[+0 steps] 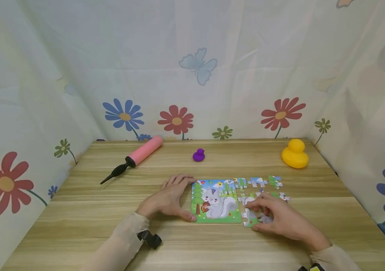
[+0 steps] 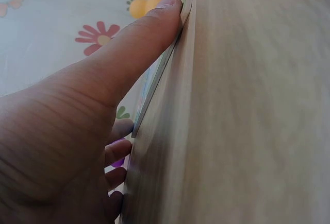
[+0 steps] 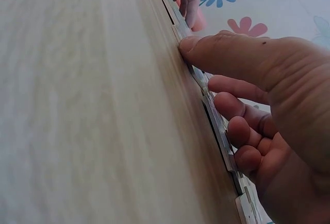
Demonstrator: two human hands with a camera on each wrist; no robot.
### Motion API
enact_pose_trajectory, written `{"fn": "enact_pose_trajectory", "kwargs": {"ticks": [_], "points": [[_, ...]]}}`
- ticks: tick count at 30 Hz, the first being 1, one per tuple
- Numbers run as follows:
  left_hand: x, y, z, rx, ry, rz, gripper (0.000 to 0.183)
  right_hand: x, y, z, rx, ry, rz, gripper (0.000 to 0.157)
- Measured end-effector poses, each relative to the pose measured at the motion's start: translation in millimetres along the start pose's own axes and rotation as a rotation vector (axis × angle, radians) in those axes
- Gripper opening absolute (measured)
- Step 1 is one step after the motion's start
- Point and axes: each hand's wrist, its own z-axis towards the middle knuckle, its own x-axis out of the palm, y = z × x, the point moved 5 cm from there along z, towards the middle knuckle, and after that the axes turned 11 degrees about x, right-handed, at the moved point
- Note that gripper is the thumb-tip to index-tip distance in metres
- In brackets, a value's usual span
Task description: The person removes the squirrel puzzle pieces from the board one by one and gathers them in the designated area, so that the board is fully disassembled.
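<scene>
A squirrel picture puzzle board (image 1: pixel 216 201) lies flat on the wooden table. My left hand (image 1: pixel 169 199) rests at its left side, thumb on the lower left corner and index finger by the upper left one. In the left wrist view, the thumb (image 2: pixel 149 36) lies straight along the board's edge. Loose jigsaw pieces (image 1: pixel 256 182) lie in rows to the right of the board. Over the lower rows, my right hand (image 1: pixel 280 216) pinches a jigsaw piece (image 1: pixel 265 218) between thumb and index finger, its other fingers curled. The hand partly hides that piece and its neighbours.
Behind the board sits a small purple rubber duck (image 1: pixel 198 155). A larger yellow duck (image 1: pixel 295 153) stands at the back right. A pink and black balloon pump (image 1: pixel 135 158) lies at the back left. Flower-printed curtains (image 1: pixel 226 105) enclose the table's back and sides.
</scene>
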Motion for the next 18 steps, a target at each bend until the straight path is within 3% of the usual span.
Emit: {"fn": "enact_pose_trajectory", "kwargs": {"ticks": [10,18], "points": [[-0.6,1.1,-1.7,0.003,0.001,-0.002,0.130,0.3,2.1,1.0,-0.001,-0.002,0.009,0.052],[-1.2,0.1,-0.4,0.007,0.002,0.008,0.130,-10.8,2.7,0.5,-0.064,-0.112,0.095,0.050]]}}
